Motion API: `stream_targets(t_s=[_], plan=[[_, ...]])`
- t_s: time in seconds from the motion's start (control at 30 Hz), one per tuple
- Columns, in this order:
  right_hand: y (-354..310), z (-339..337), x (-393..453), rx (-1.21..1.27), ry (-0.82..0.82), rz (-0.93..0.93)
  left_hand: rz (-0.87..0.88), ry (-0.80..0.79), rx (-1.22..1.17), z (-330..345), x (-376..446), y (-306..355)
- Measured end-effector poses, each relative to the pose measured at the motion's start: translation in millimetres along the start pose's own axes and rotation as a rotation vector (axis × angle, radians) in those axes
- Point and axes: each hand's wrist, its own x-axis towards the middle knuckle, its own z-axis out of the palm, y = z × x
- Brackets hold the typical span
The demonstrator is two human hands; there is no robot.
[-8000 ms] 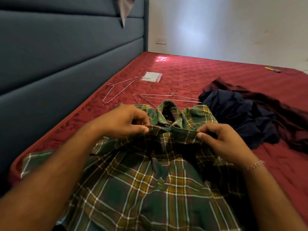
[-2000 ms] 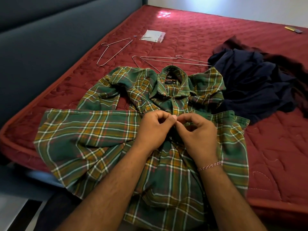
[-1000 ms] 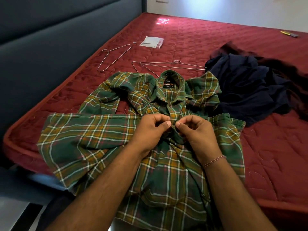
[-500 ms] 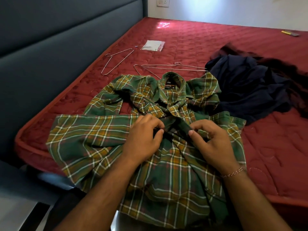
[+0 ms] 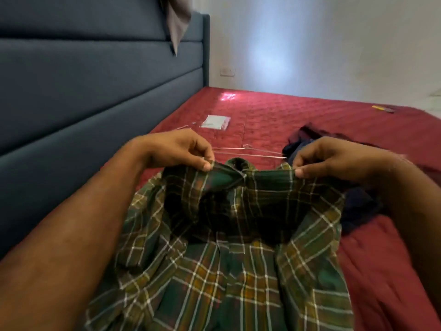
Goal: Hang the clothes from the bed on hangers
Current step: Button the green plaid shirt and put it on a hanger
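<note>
A green plaid shirt (image 5: 238,247) hangs lifted off the red bed (image 5: 298,111), its collar facing away from me. My left hand (image 5: 176,149) pinches the shirt at its left shoulder edge, and my right hand (image 5: 327,158) pinches the right shoulder edge. Just behind the collar a wire hanger (image 5: 250,152) lies flat on the mattress. Part of another wire hanger (image 5: 185,127) shows beyond my left hand. A pile of dark navy clothes (image 5: 358,206) lies to the right, partly hidden by my right arm.
A blue padded headboard (image 5: 83,91) runs along the left. A small clear plastic bag (image 5: 216,121) lies on the mattress further back. A yellow object (image 5: 383,108) sits near the far right edge. A cloth (image 5: 177,22) hangs over the headboard top.
Both hands have left the shirt's front placket, moved apart to its shoulders and lifted the shirt up. The view has tilted upward toward the wall.
</note>
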Motion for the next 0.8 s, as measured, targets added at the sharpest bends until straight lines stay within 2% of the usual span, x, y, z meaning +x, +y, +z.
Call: stream_targets(t_s=[0.03, 0.07, 0.1, 0.13, 0.17, 0.2, 0.3, 0.37, 0.43, 0.53, 0.67, 0.8], plan=[[-0.7, -9.6, 10.5, -0.073, 0.072, 0.027, 0.008, 0.165, 0.102, -3.0, 13.0, -0.1], [-1.3, -15.3, 20.6, -0.249, 0.238, 0.051, 0.02, 0.411, 0.244, -0.7, 26.2, -0.1], [-0.4, -15.8, 29.2, -0.453, 0.471, 0.067, 0.034, 0.651, 0.379, 6.9, 36.2, 2.8], [-2.6, -8.5, 32.8, -0.593, 0.679, 0.07, 0.071, 0.822, 0.481, 20.3, 42.0, 7.0], [-5.4, 6.4, 33.2, -0.627, 0.801, 0.048, 0.124, 0.914, 0.563, 38.4, 43.4, 9.7], [-7.5, 26.3, 30.1, -0.585, 0.84, 0.021, 0.18, 0.935, 0.613, 60.6, 40.9, 9.7], [-1.4, 97.8, 10.8, -0.377, 0.738, 0.048, 0.218, 0.903, 0.539, 132.1, 18.3, -1.4], [4.1, 145.3, -4.0, -0.078, 0.621, 0.134, 0.127, 0.887, 0.362, 177.5, 0.0, -9.2], [7.1, 184.4, -16.7, 0.326, 0.535, 0.23, 0.035, 0.883, 0.1, 214.4, -18.0, -13.5], [12.5, 219.0, -29.1, 0.73, 0.573, 0.3, -0.055, 0.924, -0.127, 243.0, -34.9, -19.2], [19.0, 227.5, -34.8, 0.864, 0.65, 0.246, -0.078, 0.909, -0.172, 245.6, -39.3, -22.7], [21.6, 229.1, -35.8, 0.842, 0.639, 0.216, -0.134, 0.791, 0.083, 247.0, -39.4, -31.7]])
